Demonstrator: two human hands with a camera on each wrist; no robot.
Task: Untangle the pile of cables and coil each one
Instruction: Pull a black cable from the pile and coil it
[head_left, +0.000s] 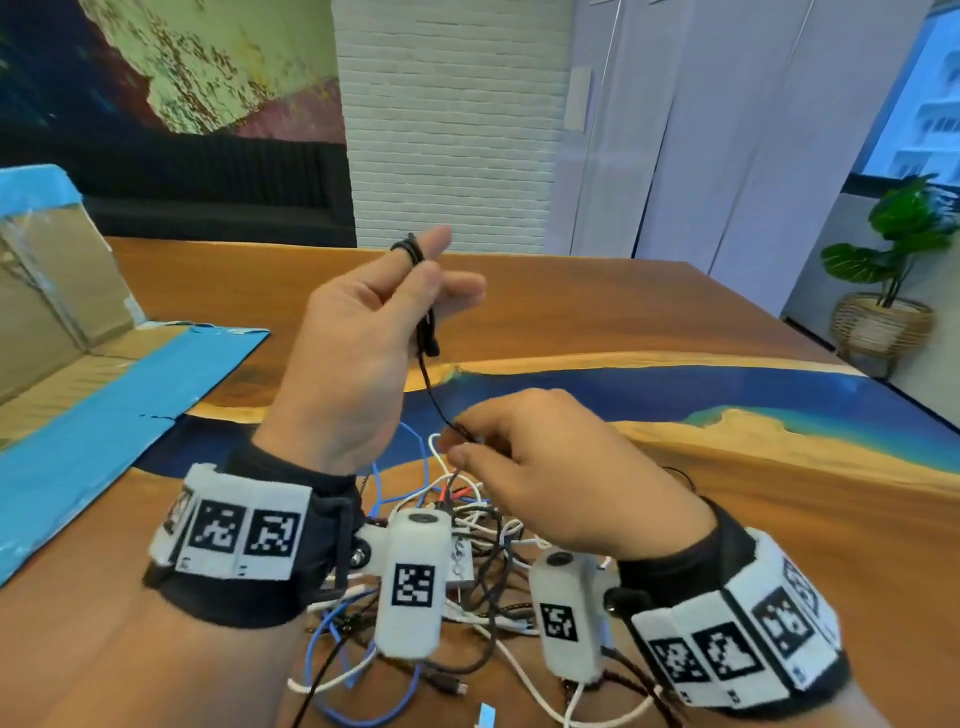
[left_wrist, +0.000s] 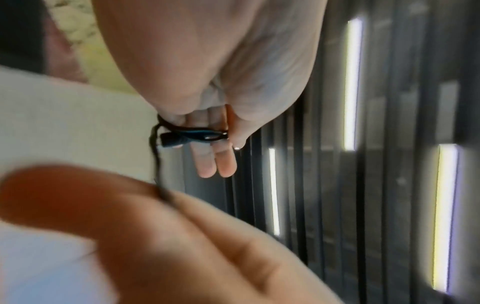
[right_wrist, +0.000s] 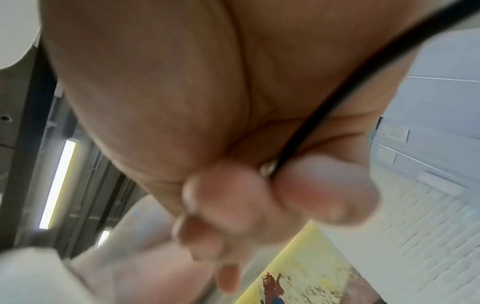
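My left hand (head_left: 426, 270) is raised above the table with a thin black cable (head_left: 428, 379) looped round its extended fingers; the thumb pins the loops, and the cable's plug (head_left: 428, 340) hangs just below. In the left wrist view the loops (left_wrist: 192, 131) cross the fingers beside the plug (left_wrist: 171, 140). The cable runs down to my right hand (head_left: 460, 441), which pinches it between thumb and fingertips. The right wrist view shows the black cable (right_wrist: 337, 98) passing under the palm into that pinch. A tangled pile of cables (head_left: 467, 571), white, blue, black and braided, lies under both wrists.
The wooden table (head_left: 779, 519) has a blue resin band across it. A flattened cardboard box with blue tape (head_left: 78, 364) lies at the left. A potted plant (head_left: 893, 270) stands on the floor beyond the table's right edge.
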